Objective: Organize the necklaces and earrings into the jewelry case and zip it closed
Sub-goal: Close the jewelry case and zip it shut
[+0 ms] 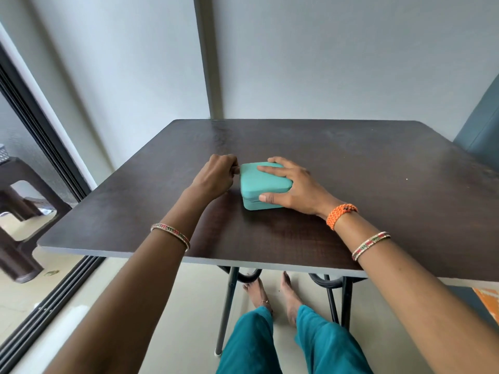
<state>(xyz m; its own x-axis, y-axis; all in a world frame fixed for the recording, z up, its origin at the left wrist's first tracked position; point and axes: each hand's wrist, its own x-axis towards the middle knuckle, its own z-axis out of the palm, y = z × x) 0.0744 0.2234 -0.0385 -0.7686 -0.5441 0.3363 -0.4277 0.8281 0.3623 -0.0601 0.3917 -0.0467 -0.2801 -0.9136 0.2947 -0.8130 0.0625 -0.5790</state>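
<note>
Two hands are on the case (263, 184), which sits lid-down on the table (378, 184), and we take it as our landmark. Nearest us, at the case's right side, our right hand (290, 188) steadies it: the fingers lie spread and fairly straight over the lid, and the thumb presses the near side wall. At the case's left far corner our left hand (217, 175) has its fingers curled together and seems to pinch something small at the seam, most likely the zipper pull, though the pull itself is too small for us to make out.

No necklaces or earrings lie anywhere around the case, so we judge the sorting finished and the jewelry inside. What remains, by our reading, is the zipping, and we cannot tell how much of the seam is shut, as the far side is hidden.

No brand, label or writing shows on the case or beyond it.
</note>
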